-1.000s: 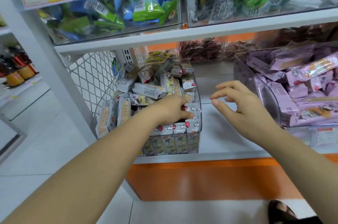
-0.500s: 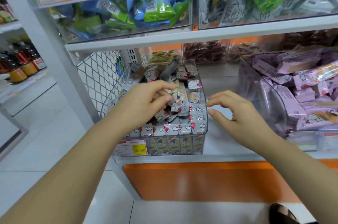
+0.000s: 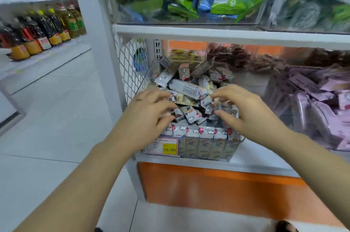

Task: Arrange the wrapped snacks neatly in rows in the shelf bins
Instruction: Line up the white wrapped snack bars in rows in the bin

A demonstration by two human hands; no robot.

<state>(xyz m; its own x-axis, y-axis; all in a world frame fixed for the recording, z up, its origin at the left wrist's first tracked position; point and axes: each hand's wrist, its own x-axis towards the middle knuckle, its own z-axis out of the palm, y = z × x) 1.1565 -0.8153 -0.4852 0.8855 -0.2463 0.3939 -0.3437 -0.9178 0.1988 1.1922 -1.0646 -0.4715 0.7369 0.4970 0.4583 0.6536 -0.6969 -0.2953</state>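
Now the jumbled wrapped snacks (image 3: pixel 191 116) lie between my left hand (image 3: pixel 149 118) and right hand (image 3: pixel 253 118), equally near (both half-curled; gripping anything, I cannot tell).

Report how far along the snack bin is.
Done: one row of snacks stands neatly along the front wall of the clear bin. In hand: the left hand and right hand both reach into the loose snacks just behind that row; whether either grips one is unclear. Left: the jumbled heap at the back, and the purple snacks in the bin to the right lie unsorted.
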